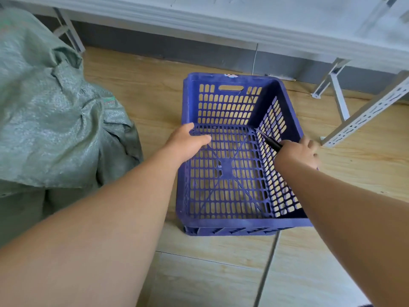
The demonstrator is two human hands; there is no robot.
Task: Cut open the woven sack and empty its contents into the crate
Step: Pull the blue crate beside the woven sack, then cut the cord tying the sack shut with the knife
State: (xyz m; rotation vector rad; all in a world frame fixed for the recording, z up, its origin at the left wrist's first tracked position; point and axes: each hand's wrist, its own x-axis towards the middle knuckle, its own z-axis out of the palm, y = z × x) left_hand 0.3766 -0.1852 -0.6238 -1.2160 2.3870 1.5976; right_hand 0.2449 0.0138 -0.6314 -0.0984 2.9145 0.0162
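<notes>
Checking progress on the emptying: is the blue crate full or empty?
Empty. The blue crate holds nothing; the wooden floor shows through its slotted bottom.

Both arms reach forward, left grip (188, 141) relaxed, right grip (297, 152) curled.
</notes>
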